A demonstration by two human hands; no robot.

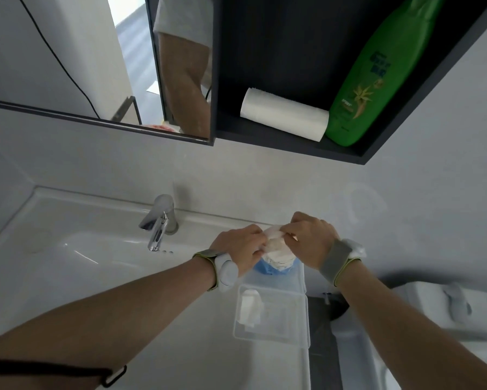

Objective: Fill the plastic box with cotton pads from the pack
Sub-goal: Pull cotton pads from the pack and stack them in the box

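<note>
A round pack of white cotton pads (279,253) with a blue base stands on the right rim of the washbasin. My left hand (241,246) grips its left side. At the pack's top, my right hand (310,235) pinches the clear wrapping or the top pads; which one I cannot tell. Just in front of the pack lies a clear plastic box (295,311) with a small stack of white pads (249,306) at its left end. Its clear lid (297,275) stands open behind it.
A white washbasin (76,249) with a chrome tap (159,220) fills the left. Above hangs a mirror (76,57) and a dark shelf (267,135) holding a paper roll (284,114) and a green bottle (383,71). A white toilet cistern (445,308) stands at lower right.
</note>
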